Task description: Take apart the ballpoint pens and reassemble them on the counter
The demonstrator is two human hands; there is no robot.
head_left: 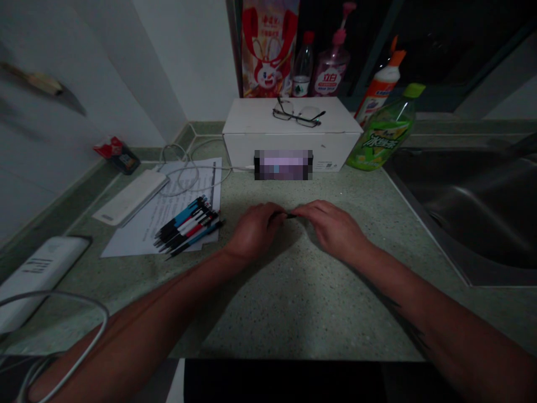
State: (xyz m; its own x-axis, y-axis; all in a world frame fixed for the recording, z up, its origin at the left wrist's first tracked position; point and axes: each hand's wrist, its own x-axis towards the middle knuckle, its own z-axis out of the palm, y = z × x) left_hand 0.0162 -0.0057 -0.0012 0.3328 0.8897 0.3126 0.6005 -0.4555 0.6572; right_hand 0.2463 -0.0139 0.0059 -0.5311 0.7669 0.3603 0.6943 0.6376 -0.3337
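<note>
Both your left hand [254, 232] and right hand [335, 226] hold opposite ends of a thin dark object [290, 216], perhaps a pen, in narrow grips over the table [272, 308]. Handling it further calls for light, steady fingertips. Loose pens [187, 225] lie on paper [130, 242].

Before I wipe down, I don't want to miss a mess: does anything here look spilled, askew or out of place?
No spill or damage is visible. Slightly odd: pens lie unevenly heaped on papers on the same counter as a sink, and open glasses rest loose on the white box.
</note>
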